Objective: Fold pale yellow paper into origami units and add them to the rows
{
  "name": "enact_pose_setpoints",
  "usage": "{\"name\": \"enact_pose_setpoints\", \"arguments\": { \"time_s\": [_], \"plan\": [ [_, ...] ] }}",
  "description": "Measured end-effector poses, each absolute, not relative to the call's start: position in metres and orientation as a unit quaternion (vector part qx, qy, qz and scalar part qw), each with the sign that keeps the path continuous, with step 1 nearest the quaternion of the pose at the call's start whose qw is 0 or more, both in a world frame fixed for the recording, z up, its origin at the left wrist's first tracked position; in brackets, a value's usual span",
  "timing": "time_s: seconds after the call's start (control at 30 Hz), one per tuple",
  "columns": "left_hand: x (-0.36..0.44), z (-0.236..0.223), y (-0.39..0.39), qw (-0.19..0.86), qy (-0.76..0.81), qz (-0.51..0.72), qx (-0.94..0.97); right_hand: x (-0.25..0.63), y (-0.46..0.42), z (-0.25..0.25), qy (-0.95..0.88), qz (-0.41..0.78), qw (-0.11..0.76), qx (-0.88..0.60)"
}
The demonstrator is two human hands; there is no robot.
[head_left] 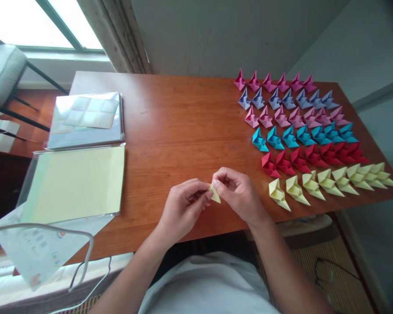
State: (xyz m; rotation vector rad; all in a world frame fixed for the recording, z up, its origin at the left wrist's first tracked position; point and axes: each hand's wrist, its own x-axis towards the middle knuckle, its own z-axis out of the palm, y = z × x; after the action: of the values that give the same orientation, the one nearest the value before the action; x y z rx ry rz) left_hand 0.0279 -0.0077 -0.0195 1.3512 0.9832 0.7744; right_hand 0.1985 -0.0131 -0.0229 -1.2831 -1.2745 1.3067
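Between my two hands, above the front edge of the table, is a small piece of folded yellow paper [215,196]. My left hand [185,205] pinches its left side with thumb and fingers. The thumb and fingertips of my right hand [237,192] close on its upper part. Much of the paper is covered by the fingers, so its full shape is hidden. To the right of my right hand runs a row of yellow origami pieces [311,186], each with raised points, closest to the table's front edge.
Behind the yellow row stand rows of red [299,160], turquoise [290,137], pink [280,117], lavender [288,100] and magenta origami pieces [268,83]. At left lie a pack of yellow paper [77,183] and another plastic-covered pack [85,136]. A white cable [91,248] loops by the front left.
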Motion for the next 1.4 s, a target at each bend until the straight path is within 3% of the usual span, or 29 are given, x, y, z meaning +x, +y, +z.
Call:
{"name": "enact_pose_setpoints", "arguments": {
  "time_s": [0.2,0.53,0.83,0.93,1.1,1.27,1.4],
  "plan": [
    [0.028,-0.021,-0.007,0.616,0.429,0.353,0.558,0.198,-0.016,-0.019,-0.469,0.541,0.459,-0.525],
    [0.033,-0.023,-0.01,0.649,0.429,0.413,0.474,0.196,-0.021,-0.013,-0.535,0.506,0.396,-0.548],
    [0.034,-0.018,-0.008,0.636,0.434,0.402,0.496,0.174,-0.025,-0.024,-0.422,0.497,0.541,-0.532],
    [0.033,-0.02,-0.009,0.648,0.428,0.397,0.49,0.171,-0.028,-0.026,-0.415,0.487,0.551,-0.536],
    [0.032,-0.023,-0.01,0.605,0.456,0.386,0.527,0.187,-0.027,-0.021,-0.505,0.442,0.486,-0.56],
    [0.032,-0.022,-0.009,0.476,0.449,0.302,0.693,0.216,-0.024,-0.007,-0.644,0.413,0.331,-0.553],
    [0.032,-0.019,-0.01,0.446,0.427,0.279,0.736,0.222,-0.026,0.001,-0.689,0.397,0.276,-0.54]
  ]
}}
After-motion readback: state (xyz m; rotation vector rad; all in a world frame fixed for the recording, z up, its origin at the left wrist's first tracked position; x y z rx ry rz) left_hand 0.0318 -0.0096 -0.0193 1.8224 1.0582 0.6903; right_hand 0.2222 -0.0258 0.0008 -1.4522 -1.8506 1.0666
